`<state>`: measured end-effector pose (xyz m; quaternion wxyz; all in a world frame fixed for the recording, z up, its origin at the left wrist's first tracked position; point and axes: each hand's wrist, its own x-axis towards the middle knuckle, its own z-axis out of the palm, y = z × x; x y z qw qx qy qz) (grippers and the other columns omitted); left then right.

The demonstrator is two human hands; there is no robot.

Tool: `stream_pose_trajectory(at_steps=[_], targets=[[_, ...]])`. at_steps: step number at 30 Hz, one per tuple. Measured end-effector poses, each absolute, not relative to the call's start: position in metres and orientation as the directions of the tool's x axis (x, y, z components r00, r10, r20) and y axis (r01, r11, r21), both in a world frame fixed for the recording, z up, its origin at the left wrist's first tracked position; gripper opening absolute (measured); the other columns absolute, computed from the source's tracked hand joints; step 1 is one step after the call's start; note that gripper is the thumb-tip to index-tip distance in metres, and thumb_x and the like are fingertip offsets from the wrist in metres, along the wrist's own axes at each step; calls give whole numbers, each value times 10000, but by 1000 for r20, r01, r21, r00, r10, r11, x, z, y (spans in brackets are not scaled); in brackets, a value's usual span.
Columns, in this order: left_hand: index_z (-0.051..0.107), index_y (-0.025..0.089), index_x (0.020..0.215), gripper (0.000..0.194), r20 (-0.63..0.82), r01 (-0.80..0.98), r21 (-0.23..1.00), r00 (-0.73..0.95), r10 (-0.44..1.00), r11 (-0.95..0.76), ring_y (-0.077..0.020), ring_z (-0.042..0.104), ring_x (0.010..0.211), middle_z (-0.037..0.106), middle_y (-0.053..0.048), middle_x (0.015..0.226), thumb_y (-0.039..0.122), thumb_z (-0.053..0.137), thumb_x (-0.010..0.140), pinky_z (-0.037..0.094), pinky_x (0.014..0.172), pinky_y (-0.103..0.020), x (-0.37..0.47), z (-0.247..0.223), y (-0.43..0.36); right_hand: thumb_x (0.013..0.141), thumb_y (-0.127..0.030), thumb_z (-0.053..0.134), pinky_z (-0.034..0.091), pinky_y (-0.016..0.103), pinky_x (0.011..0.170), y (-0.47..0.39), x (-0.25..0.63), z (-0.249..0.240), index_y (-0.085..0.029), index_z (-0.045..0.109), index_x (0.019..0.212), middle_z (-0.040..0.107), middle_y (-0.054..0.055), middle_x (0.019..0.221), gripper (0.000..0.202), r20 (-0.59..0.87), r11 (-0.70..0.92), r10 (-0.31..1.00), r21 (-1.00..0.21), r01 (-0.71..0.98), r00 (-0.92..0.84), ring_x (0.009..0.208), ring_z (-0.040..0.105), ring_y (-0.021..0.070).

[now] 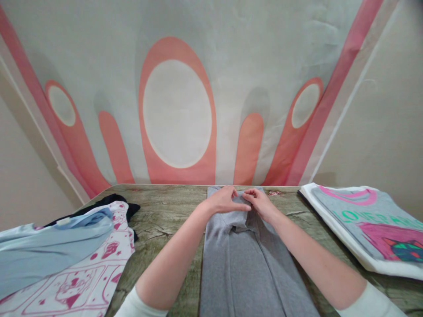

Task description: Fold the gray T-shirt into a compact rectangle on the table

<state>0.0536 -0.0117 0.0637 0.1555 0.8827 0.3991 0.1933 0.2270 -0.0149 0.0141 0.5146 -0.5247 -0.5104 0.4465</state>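
Note:
A grey garment [246,268] lies in a long strip down the middle of the table, its sides folded inward. Its far end is bunched under my two hands, with a small raised flap just in front of them. My left hand [226,200] grips the cloth at that end, thumb stretched to the right and fingers curled. Close beside it, my right hand [260,204] pinches the same part of the garment between thumb and fingers. The fingertips of both hands almost meet, and they partly hide the cloth there.
Loose clothes lie at the left: a light blue garment [56,248] over a white one with pink print [109,268], and a black one [132,210] beneath. Folded shirts [357,211] are stacked at the right. Behind the wooden table [158,220] hangs a patterned backdrop [224,66].

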Motion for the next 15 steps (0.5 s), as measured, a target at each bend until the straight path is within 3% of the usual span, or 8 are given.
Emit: stream_pose_trajectory(at_steps=[3,6,9,11,15], targets=[[519,199,987,660,284,722,344,530,799,-601,-264,537,916,549,-88,980,607,717,508,449,763,-359,66,54,-52,633,-304,646,403,214,461,-13,228,13,-199,540,778,576,-22,625,208,-72,-66,997,-988,-139,34,525,520,109],[475,232,1099,539,352,744,275,512,784,-609,-265,500,1018,498,-95,1088,441,693,652,428,850,-397,67,42,-78,634,-258,639,457,234,506,-11,231,10,-204,546,780,586,-21,608,181,-89,-86,996,-974,-208,5,529,550,115],[447,307,1185,415,339,702,211,600,725,-680,-219,488,1058,452,-67,1191,225,547,791,402,911,-369,62,38,-86,653,-208,607,496,250,558,-8,234,6,-196,579,779,621,4,646,130,-90,-91,996,-959,-270,-17,572,585,126],[480,317,1162,394,316,688,165,642,699,-707,-203,490,1057,429,-52,1237,138,467,811,398,921,-351,59,41,-87,661,-176,581,515,262,596,-6,236,5,-188,601,773,642,21,669,114,-91,-94,996,-947,-307,-26,608,605,137],[551,264,1012,283,316,734,127,607,729,-667,-202,506,1023,441,-50,1235,113,419,811,423,886,-333,56,47,-89,636,-107,532,536,295,670,-6,239,7,-170,622,759,666,35,678,166,-91,-106,994,-927,-360,-59,659,631,155]])
